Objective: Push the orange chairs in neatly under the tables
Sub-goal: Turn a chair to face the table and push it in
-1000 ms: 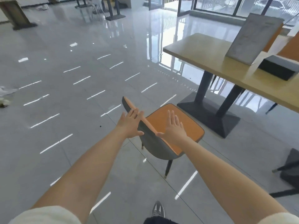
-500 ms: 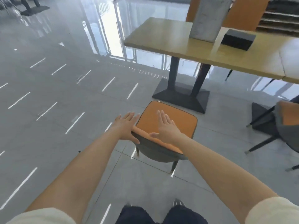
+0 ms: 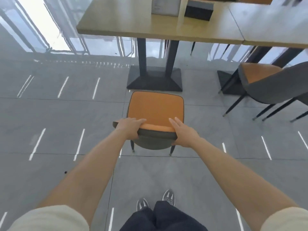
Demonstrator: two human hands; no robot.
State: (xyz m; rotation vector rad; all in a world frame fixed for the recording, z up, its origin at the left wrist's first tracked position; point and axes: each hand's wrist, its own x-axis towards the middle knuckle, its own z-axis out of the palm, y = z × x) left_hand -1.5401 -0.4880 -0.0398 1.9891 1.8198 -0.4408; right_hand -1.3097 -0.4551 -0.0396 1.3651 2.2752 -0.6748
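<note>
Orange chair (image 3: 155,109) backrest held (both hands) before table (image 3: 133,22).

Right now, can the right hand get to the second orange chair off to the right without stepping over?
Probably not. The right hand is on the backrest of the orange chair straight ahead, arm already well extended. The second chair stands apart, farther forward and to the right, with open floor between. Nothing blocks it; it just looks too far.

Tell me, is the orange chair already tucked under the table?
No, the orange chair stands wholly clear of the table, its seat short of the black base.
</note>
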